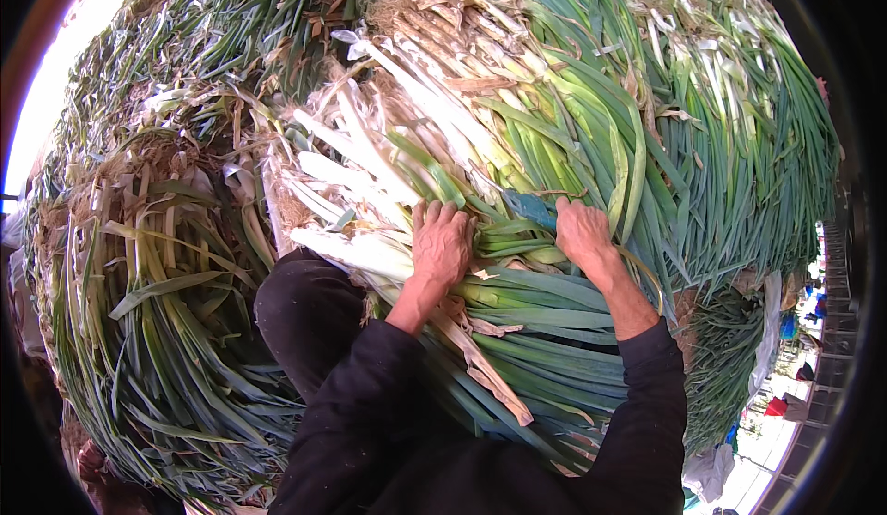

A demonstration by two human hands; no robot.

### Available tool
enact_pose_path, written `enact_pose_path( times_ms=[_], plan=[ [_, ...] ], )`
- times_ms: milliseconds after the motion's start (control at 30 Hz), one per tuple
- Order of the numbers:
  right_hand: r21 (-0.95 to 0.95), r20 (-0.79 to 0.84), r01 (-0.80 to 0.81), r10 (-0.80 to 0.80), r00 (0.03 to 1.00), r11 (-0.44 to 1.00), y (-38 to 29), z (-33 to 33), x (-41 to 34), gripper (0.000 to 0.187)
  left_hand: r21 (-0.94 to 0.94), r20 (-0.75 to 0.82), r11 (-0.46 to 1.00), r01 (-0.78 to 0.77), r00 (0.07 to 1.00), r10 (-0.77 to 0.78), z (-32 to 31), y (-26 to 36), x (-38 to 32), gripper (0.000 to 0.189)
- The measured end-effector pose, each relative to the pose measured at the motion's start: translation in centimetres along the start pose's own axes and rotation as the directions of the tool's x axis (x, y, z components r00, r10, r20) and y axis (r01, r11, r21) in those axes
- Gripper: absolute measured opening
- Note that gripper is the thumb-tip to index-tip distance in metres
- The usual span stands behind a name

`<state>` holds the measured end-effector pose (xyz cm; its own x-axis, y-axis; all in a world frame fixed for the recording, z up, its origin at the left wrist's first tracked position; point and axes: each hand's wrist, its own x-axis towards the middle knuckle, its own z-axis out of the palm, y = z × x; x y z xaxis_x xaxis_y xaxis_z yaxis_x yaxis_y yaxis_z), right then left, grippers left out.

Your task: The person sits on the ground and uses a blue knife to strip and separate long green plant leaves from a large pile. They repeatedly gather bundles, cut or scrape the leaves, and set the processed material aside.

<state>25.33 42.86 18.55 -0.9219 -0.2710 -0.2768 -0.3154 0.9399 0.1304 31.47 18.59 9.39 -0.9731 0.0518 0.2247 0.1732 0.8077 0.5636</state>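
Note:
A loose bundle of leeks (527,300) lies before me, with white stalks to the left and green leaves to the right. My left hand (442,241) presses down on it, fingers curled over the stalks where white meets green. To its right, my right hand (585,232) is a fist at the end of a flat blue strip (530,209). Whether the strip is a tie or part of a tool cannot be told. A thin yellowish strand (646,276) curves beside my right wrist. A dry brown leaf (485,369) hangs across the green leaves.
More leeks (450,85) with rooty white ends are heaped just beyond my hands. Large leek piles stand at the left (159,293) and the right (741,134). My bent knee (305,307) touches the bundle's left side. Pale plastic sheeting (766,335) edges the pile at right.

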Motion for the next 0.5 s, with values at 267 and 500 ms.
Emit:
enact_pose_path(
  times_ms=[267, 500],
  plan=[
    [0.042, -0.077, -0.029, 0.032, 0.997, 0.999, 0.8, -0.8, -2.3, 0.013, -0.286, -0.159, 0.947, -0.150, 0.981, 0.107, -0.1, 0.9, 2.7, 0.035],
    [0.132, -0.017, -0.248, 0.253, 0.967, 0.960, 3.7, -1.8, -10.0, 0.013, -0.779, 0.214, 0.366, 0.509, 0.765, -0.608, 6.0, 0.0, 10.9, 0.032]
  ],
)
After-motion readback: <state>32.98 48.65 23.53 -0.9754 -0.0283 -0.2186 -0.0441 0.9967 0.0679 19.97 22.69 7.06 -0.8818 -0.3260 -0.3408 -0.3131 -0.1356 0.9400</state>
